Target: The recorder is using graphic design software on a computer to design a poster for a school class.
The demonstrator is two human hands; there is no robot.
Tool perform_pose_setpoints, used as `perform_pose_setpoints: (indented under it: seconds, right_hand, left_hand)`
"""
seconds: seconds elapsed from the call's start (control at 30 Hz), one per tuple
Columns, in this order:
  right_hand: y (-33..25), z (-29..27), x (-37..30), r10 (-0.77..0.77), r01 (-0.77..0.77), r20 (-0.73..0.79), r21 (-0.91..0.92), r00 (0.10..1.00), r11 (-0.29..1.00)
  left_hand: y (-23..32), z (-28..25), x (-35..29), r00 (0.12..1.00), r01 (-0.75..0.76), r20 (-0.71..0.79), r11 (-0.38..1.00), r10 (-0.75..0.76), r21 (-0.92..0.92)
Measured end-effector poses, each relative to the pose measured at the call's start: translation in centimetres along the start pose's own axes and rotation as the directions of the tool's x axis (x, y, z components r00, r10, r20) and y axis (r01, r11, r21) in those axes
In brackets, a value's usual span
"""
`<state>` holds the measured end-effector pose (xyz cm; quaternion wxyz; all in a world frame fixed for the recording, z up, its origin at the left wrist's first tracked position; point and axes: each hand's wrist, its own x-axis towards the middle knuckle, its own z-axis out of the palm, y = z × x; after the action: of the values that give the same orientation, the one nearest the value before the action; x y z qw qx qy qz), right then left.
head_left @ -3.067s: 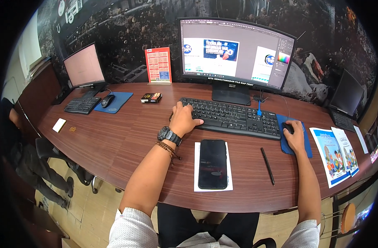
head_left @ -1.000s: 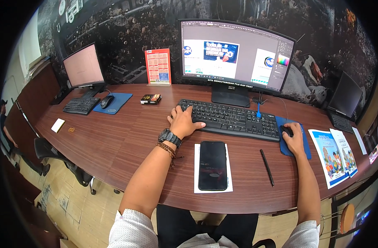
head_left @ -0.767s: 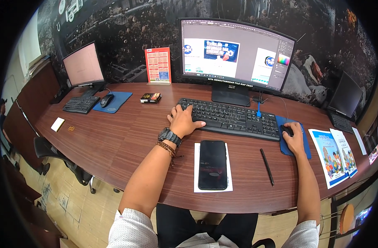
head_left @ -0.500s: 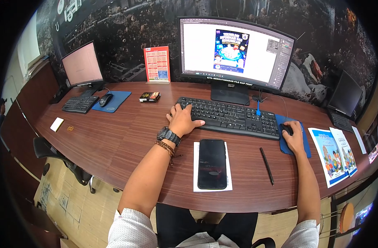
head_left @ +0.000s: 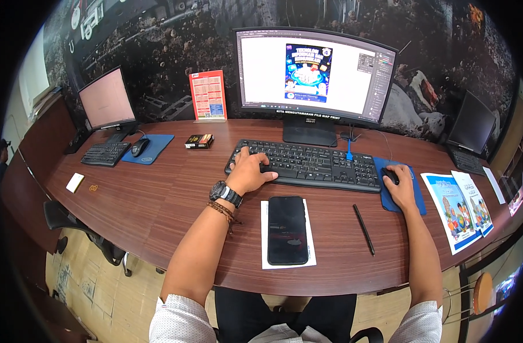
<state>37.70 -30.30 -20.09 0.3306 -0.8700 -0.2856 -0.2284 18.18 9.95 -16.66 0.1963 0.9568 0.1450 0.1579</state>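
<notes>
At twelve o'clock on our desk, our left hand (head_left: 249, 174) lies flat, fingers spread, on the black keyboard (head_left: 307, 164). Toward two o'clock, our right hand (head_left: 400, 187) cups the black mouse (head_left: 389, 175) on its blue pad (head_left: 414, 197). A red upright card (head_left: 208, 95) stands at eleven; a small dark box (head_left: 199, 141) lies below it.

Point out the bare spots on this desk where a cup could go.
Widest bare patch: the wood between the blue mat and the left hand, in front of the small dark box. A narrower strip lies between the pen and the printed sheets. Crowded: around the keyboard, the phone and the right hand on the mouse.
</notes>
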Motion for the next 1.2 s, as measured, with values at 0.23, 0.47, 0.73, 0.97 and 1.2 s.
perform_pose_setpoints:
  seconds: [0.23,0.47,0.73,0.97,1.2]
  right_hand:
    - [-0.6,0.1,0.0,-0.009,0.009,0.004,0.013,1.0,1.0]
    - [-3.2,-0.6,-0.3,-0.222,0.222,-0.006,0.005,0.975,0.975]
    - [-4.0,-0.2,-0.2,-0.296,0.296,0.005,-0.027,0.955,0.955]
    - [-4.2,-0.6,-0.2,-0.352,0.354,0.042,-0.126,0.935,0.927]
    - [-3.4,-0.8,0.0,-0.181,0.179,-0.03,-0.072,0.983,0.981]
  left_hand:
    - [-1.1,0.9,0.4,1.0,0.015,0.006,1.0,-0.015,-0.015]
    - [-0.6,1.5,0.0,0.988,0.144,-0.073,0.988,-0.14,0.052]
    - [-1.0,1.6,0.2,0.986,0.164,-0.033,0.984,-0.162,0.063]
    - [-0.8,1.5,0.2,0.986,0.168,-0.029,0.984,-0.167,0.059]
    - [-1.2,1.8,0.3,0.986,0.165,-0.036,0.984,-0.163,0.073]
